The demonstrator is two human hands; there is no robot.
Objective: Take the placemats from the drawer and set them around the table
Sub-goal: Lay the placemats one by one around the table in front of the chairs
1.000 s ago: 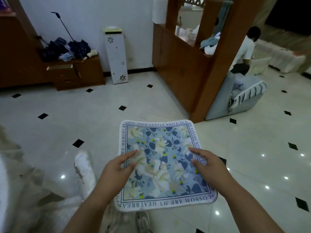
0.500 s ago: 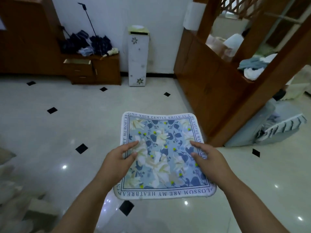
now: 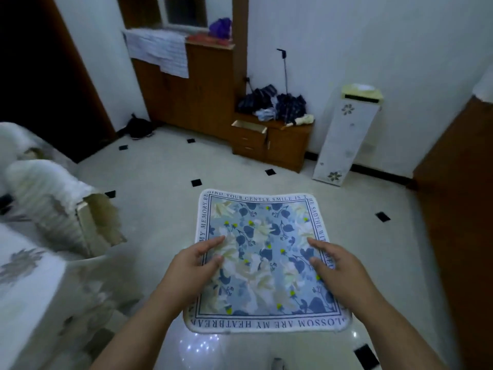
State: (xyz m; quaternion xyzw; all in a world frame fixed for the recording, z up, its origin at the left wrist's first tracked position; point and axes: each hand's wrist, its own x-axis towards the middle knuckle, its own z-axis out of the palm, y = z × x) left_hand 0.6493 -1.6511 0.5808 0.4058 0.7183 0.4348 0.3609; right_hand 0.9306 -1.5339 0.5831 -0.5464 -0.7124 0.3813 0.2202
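Two hands carry one flowered placemat [image 3: 264,263] flat and level above the tiled floor [image 3: 160,182], the left hand [image 3: 194,265] pinching its left edge with thumb on top and fingers beneath, the right hand [image 3: 338,268] gripping the right edge the same way. Over the last second the grip has not altered, but the room has swung round: the wooden partition and grey chair are gone from view, and the open drawer [image 3: 249,127] of the low cabinet [image 3: 288,148] now sits ahead, well apart from the mat. A white covered surface [image 3: 29,276] has come in at the left, probably the table, so the person seems to be turning toward a place setting.
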